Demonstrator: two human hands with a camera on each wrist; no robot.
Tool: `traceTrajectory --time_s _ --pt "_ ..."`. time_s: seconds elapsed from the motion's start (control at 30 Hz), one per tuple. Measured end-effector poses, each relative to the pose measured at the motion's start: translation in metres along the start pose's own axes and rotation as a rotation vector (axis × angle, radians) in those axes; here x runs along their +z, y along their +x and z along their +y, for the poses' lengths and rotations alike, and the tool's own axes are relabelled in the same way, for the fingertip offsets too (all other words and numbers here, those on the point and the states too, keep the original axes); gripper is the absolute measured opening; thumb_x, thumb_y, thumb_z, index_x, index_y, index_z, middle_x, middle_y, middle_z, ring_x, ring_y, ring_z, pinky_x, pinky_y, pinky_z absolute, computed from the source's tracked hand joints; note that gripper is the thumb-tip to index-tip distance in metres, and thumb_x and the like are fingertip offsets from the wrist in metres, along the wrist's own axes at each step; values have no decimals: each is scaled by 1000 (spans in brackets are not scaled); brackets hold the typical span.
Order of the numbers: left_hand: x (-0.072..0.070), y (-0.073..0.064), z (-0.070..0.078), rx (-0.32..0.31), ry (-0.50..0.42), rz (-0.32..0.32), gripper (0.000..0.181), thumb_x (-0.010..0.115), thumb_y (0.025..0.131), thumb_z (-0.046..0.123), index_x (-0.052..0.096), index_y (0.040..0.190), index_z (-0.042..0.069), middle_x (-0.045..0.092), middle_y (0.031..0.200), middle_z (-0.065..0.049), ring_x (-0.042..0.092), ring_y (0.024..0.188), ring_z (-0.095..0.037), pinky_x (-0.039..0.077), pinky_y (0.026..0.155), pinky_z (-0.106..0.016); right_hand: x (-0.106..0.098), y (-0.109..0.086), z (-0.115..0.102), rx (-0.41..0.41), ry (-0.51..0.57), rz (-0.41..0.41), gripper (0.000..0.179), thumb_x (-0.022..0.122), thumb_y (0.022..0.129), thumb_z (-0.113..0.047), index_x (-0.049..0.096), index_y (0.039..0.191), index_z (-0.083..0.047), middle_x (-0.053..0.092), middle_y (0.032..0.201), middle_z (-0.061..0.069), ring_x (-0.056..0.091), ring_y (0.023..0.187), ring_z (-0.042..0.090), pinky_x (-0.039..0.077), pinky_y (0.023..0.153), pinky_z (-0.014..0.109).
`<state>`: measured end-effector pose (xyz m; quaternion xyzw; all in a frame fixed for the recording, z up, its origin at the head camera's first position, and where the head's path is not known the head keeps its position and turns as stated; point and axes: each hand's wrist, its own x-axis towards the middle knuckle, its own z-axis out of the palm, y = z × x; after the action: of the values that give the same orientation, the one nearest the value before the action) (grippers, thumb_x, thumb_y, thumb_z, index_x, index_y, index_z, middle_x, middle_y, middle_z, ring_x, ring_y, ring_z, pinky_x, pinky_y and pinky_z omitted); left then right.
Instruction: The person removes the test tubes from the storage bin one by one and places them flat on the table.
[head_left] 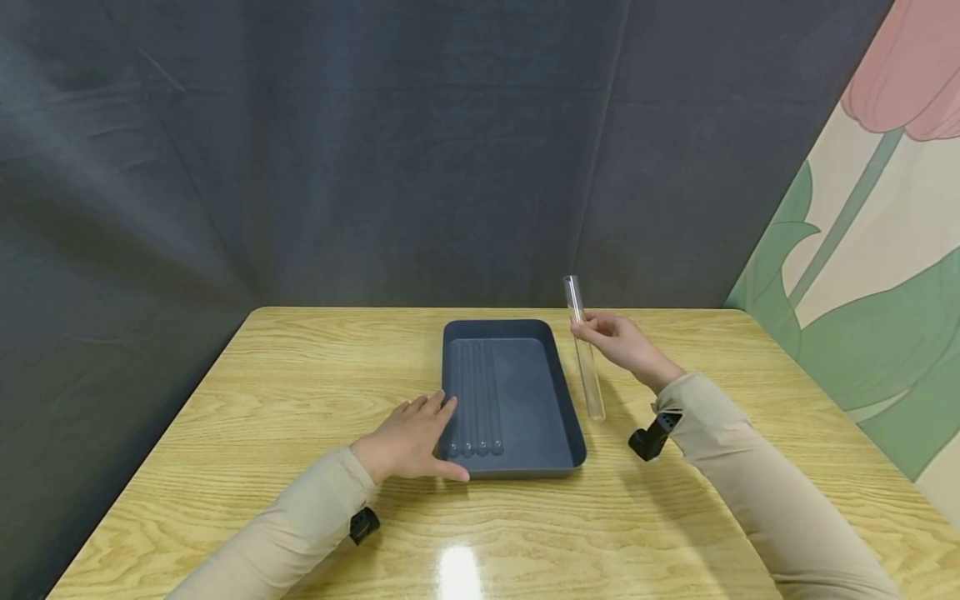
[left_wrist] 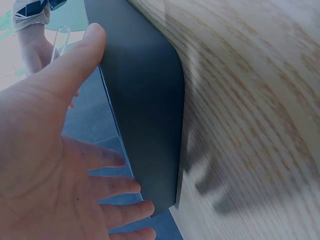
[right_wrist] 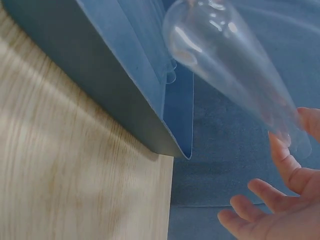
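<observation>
My right hand (head_left: 619,342) pinches a clear glass test tube (head_left: 587,367) between thumb and forefinger, to the right of a dark blue-grey tray (head_left: 566,400). The tube stands nearly upright, rounded end down, its rim up. In the right wrist view the other fingers (right_wrist: 272,192) stay off the tube (right_wrist: 225,60). Several more test tubes (head_left: 476,400) lie side by side along the tray's left half, rounded ends toward me. My left hand (head_left: 408,437) is spread at the tray's near left corner; in the left wrist view its thumb and fingers lie along the tray's rim (left_wrist: 112,107).
The tray rests on a light wood-grain table (head_left: 322,367). A dark cloth (head_left: 420,158) hangs behind and to the left. At the right is a wall with a painted flower (head_left: 885,250). A black device (head_left: 654,435) is strapped at each wrist.
</observation>
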<state>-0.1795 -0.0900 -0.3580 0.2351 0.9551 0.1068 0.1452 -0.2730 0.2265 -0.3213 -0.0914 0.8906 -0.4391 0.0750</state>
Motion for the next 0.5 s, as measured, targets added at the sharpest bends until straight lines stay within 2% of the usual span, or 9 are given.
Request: traceTrajectory --time_s 0.27,0.5 --pt "0 0 0 -1 -1 0 101 65 76 60 22 148 3 18 154 -21 23 140 -43 22 114 -55 -1 -4 3 12 -5 -15 55 49 94 -46 57 111 5 24 154 16 25 139 42 21 111 61" --pt "0 -1 1 -4 -8 -2 102 66 76 60 22 148 3 18 155 -21 23 140 -43 22 114 -55 -2 -4 8 23 -21 -14 57 48 95 -45 56 123 4 26 153 20 25 139 42 22 111 59"
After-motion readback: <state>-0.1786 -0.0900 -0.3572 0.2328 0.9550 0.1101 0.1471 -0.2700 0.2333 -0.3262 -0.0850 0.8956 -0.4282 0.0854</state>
